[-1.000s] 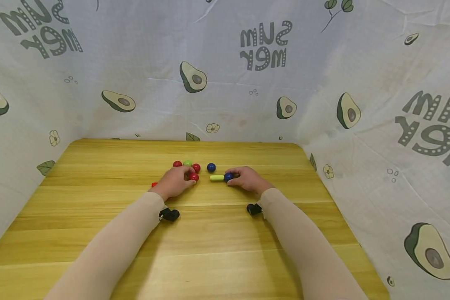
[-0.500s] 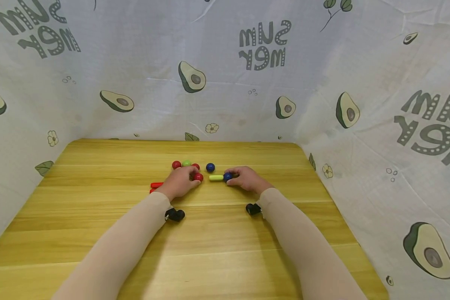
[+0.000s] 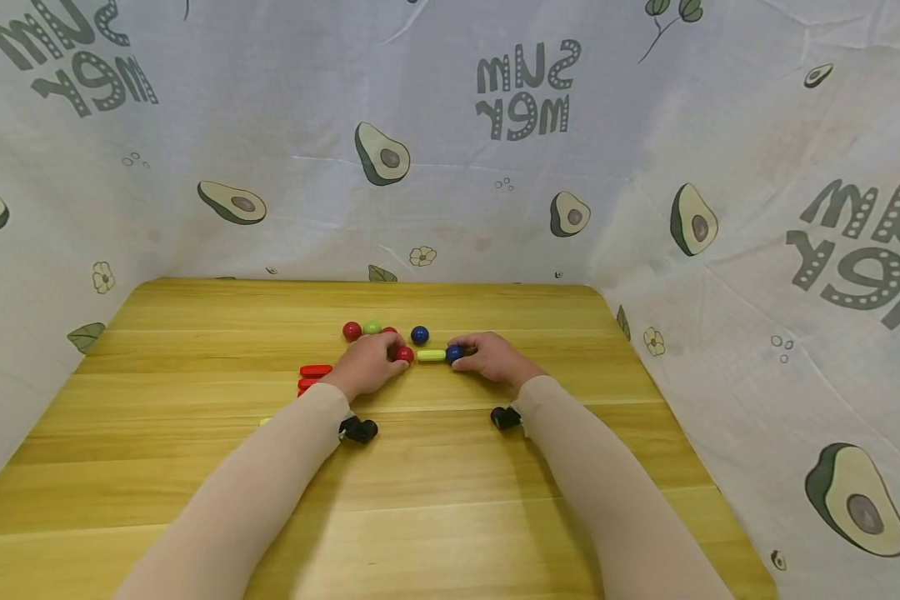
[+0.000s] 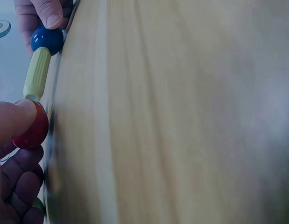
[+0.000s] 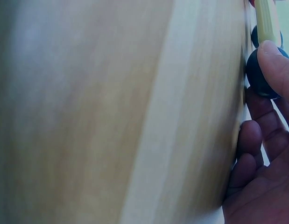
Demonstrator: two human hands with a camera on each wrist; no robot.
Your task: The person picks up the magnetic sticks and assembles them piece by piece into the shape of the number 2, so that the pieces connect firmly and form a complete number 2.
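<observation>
Between thumb and fingers, my left hand (image 3: 367, 365) pinches a shiny red ball (image 3: 404, 354). My right hand (image 3: 492, 358) pinches a dark blue ball (image 3: 454, 354), which has a ribbed yellow-green rod (image 3: 431, 356) stuck on its left side. The rod points at the red ball, and in the left wrist view the rod's free tip (image 4: 32, 97) is right at the red ball (image 4: 34, 128), beside the left thumb. In the right wrist view the blue ball (image 5: 262, 74) sits between thumb and fingertips, with the rod (image 5: 268, 21) above it.
Behind the hands lie a second blue ball (image 3: 420, 335), a red ball (image 3: 352, 331), a green ball (image 3: 372, 327) and another red ball partly hidden. Several red rods (image 3: 315, 371) lie left of the left hand, and a yellow piece (image 3: 265, 421) shows beside the left sleeve.
My left hand has moved right with the red ball, bringing it up to the rod's free end. The red rods have come into view behind it. My right hand has stayed nearly still.
</observation>
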